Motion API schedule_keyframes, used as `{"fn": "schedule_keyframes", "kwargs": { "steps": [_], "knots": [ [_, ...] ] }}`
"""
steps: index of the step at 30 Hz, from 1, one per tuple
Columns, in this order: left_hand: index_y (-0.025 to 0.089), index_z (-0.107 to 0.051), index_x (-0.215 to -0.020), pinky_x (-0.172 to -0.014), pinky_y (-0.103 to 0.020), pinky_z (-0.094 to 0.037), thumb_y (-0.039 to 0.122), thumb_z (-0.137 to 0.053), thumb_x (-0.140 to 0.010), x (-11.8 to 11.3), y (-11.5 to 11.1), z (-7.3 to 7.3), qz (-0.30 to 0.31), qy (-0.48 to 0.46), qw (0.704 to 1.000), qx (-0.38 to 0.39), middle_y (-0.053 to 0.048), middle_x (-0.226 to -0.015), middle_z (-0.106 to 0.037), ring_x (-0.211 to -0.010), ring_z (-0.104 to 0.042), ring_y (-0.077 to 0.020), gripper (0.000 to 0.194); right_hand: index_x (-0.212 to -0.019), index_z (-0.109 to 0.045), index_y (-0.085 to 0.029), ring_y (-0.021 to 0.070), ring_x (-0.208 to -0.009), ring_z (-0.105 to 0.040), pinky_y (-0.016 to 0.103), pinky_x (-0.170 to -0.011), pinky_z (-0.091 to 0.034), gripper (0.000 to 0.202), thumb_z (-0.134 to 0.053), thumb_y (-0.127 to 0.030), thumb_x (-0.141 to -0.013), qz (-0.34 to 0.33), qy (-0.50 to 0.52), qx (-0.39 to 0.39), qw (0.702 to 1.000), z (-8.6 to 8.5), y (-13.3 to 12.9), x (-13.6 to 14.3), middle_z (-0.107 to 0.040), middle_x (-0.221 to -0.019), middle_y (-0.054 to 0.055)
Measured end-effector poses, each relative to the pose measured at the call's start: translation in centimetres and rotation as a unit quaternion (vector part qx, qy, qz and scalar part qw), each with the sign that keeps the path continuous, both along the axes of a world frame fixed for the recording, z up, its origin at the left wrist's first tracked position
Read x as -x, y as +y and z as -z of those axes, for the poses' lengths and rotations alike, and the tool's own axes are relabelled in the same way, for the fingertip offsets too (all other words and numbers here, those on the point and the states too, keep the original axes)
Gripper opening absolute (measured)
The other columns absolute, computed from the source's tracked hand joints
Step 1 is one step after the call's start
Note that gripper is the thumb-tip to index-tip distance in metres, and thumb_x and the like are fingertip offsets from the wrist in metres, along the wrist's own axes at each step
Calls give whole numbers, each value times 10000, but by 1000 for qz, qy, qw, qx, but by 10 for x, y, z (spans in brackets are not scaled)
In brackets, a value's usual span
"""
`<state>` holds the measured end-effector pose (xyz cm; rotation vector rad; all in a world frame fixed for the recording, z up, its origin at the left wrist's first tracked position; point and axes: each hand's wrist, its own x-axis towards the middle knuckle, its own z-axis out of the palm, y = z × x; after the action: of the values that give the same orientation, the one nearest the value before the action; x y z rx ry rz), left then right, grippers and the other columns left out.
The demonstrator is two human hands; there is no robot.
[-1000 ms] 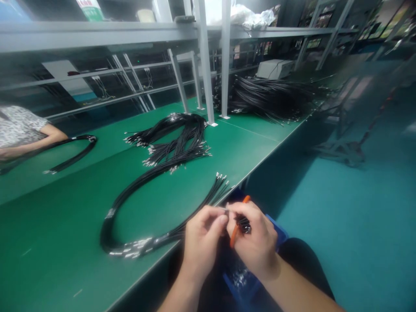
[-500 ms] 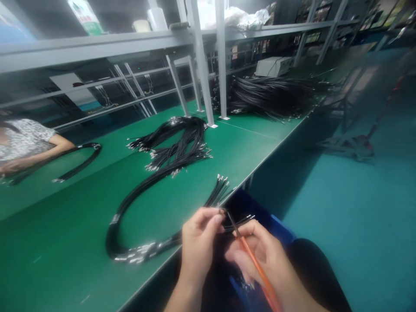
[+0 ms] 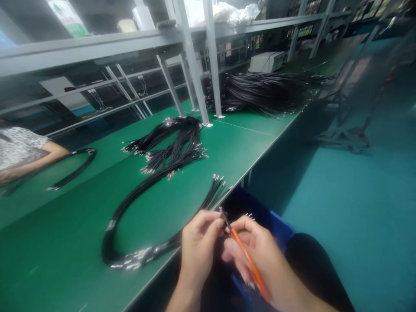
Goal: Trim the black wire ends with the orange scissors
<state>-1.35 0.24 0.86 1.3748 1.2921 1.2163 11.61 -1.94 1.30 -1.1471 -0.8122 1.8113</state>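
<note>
My right hand (image 3: 256, 249) is closed around an orange-handled tool (image 3: 248, 260) with a narrow metal tip; blur hides its exact kind. The tip points up and meets the fingertips of my left hand (image 3: 199, 242). Those fingers are pinched on the end of a black cable, mostly hidden behind them. A bundle of black cables (image 3: 130, 197) curves over the green table, with pale wraps along it, and passes behind my left wrist. Its loose ends with light tips (image 3: 216, 188) fan out at the table edge. More light cable tips (image 3: 249, 216) show behind my right hand.
Beneath my hands is a blue bin (image 3: 281, 229). Further cable bundles (image 3: 178, 134) lie across the green table (image 3: 71, 242), and a large pile (image 3: 260, 91) sits beyond the posts (image 3: 191, 65). At left, a person's arm (image 3: 39, 162) rests by a looped cable bundle (image 3: 79, 171).
The tool has shifted slightly left and up, its tip now at my left fingertips. My right hand has come closer to the left. The view has shifted slightly.
</note>
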Motion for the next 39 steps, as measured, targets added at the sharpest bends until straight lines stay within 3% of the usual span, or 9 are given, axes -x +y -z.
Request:
{"fn": "schedule_keyframes", "kwargs": {
  "steps": [5,17,24,39],
  "knots": [
    [178,-668,-786,-612,-192,-473,211,-617,-825,0,1,0,7,17,1000,-2,17,-731,-630,-644,-586,-108,71,-831,-496,-191,27,-290,-407,127,-295,-290,186,-629,-312,-785,2,9,2,1000,6,-1,-1,-667,-608,-15],
    [159,-659,-795,-605,-238,-492,253,-621,-812,-3,4,2,9,33,999,2,-15,-730,-636,-638,-588,-139,103,-826,-448,-206,28,-249,-368,126,-255,-246,320,-649,-447,-767,-11,46,-7,999,5,-5,-11,-585,-519,-68],
    [166,-643,-806,-607,-236,-505,208,-633,-785,-4,4,5,-14,26,1000,-9,-10,-744,-644,-650,-609,-140,48,-801,-457,-190,18,-274,-361,135,-296,-276,285,-663,-381,-752,-66,0,-10,998,9,-7,-17,-583,-528,-66],
    [171,-651,-759,-631,-259,-507,208,-624,-777,-8,4,10,-19,77,996,-33,-27,-724,-671,-697,-637,-176,50,-767,-492,-189,41,-344,-398,168,-355,-288,168,-639,-270,-785,-25,-71,-16,997,-6,2,-15,-575,-545,-56]
  ]
}}
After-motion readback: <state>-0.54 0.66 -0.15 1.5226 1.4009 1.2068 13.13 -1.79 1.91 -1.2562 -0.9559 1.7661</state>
